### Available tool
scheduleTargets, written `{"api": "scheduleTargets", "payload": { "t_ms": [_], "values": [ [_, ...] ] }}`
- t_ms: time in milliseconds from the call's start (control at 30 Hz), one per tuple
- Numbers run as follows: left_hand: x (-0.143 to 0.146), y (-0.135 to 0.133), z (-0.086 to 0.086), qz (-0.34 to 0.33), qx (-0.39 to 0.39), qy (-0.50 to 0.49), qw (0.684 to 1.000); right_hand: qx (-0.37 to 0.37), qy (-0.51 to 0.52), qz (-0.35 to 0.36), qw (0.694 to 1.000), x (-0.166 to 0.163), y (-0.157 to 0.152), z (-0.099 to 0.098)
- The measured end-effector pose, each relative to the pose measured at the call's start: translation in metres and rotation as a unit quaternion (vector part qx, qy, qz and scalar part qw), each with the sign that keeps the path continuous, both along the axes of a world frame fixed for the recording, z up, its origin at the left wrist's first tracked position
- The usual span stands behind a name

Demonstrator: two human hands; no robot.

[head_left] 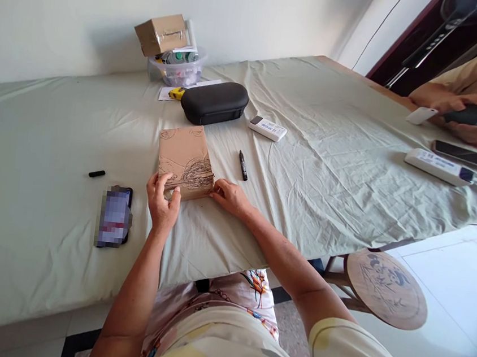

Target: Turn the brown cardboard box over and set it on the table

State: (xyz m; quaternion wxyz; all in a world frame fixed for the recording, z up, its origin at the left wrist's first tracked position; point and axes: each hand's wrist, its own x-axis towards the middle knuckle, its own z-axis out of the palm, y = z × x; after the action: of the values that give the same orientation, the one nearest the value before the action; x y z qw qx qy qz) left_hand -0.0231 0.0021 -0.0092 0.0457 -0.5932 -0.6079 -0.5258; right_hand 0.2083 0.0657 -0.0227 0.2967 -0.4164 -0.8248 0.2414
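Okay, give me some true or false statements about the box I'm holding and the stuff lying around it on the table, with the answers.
1. The left hand and right hand hold the near end of the cardboard box. True.
2. The black marker lies left of the box. False: it lies to its right; its cap lies to the left.
3. The black case sits beyond the box. True.
4. The phone rests on top of the box. False: it lies on the sheet, left of the left hand.
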Motion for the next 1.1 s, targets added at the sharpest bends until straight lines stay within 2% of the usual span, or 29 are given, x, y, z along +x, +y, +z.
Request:
{"api": "scheduleTargets", "payload": {
  "t_ms": [167, 400, 633, 767, 900, 1100],
  "values": [
    [0.0, 0.0, -0.001, -0.003, 0.002, 0.002, 1.0, 0.018, -0.037, -0.013, 0.999, 0.001, 0.001, -0.001],
    [-0.001, -0.001, -0.002, -0.013, -0.003, -0.015, 1.0, 0.007, -0.034, -0.025, 0.999, 0.003, 0.003, -0.003],
    [0.006, -0.001, -0.004, -0.043, -0.007, -0.173, 0.984, -0.028, -0.012, -0.075, 0.997, 0.002, 0.002, -0.001],
    [0.006, -0.001, -0.004, -0.059, 0.001, -0.221, 0.973, -0.033, 0.023, -0.098, 0.994, 0.003, 0.002, 0.0],
    [0.003, -0.001, -0.004, -0.06, -0.018, -0.19, 0.98, -0.027, 0.062, -0.094, 0.993, 0.003, 0.004, -0.001],
    [0.003, 0.002, -0.011, -0.096, -0.051, -0.108, 0.988, 0.0, 0.12, -0.072, 0.99, 0.004, 0.006, -0.002]
  ]
}}
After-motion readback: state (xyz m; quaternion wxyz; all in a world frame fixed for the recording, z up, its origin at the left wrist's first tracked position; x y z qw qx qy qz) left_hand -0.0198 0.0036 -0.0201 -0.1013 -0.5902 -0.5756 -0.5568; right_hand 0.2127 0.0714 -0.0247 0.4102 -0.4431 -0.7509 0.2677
